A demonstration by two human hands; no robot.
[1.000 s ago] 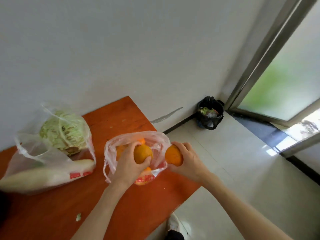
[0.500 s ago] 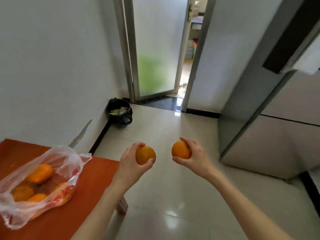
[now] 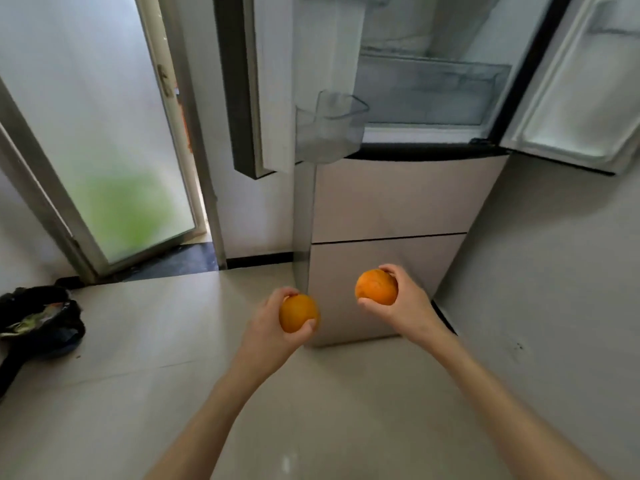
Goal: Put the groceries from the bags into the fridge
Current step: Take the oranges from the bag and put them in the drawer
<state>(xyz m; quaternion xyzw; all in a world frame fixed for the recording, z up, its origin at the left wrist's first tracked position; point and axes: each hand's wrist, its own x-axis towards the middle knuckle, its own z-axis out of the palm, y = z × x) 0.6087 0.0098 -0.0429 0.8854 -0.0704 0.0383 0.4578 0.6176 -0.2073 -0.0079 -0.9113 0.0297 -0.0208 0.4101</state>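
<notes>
My left hand [image 3: 268, 325] grips an orange [image 3: 298, 312] in front of me, above the floor. My right hand [image 3: 405, 306] grips a second orange [image 3: 376, 286], held a little higher and to the right. The fridge [image 3: 388, 202] stands straight ahead with both upper doors swung open. A clear drawer [image 3: 429, 90] shows inside the upper compartment, and a clear bin [image 3: 329, 128] hangs on the left door. Both lower drawers are closed. The bags and the table are out of view.
A black bin [image 3: 38, 320] with scraps sits on the floor at the left. A frosted glass door [image 3: 104, 140] stands ajar behind it. A grey wall [image 3: 554, 271] runs along the right of the fridge. Pale floor tiles [image 3: 156, 358] lie between me and the fridge.
Both hands lifted an orange out of the bag on the table. The view then swung right from the table to the open fridge, with the oranges carried along.
</notes>
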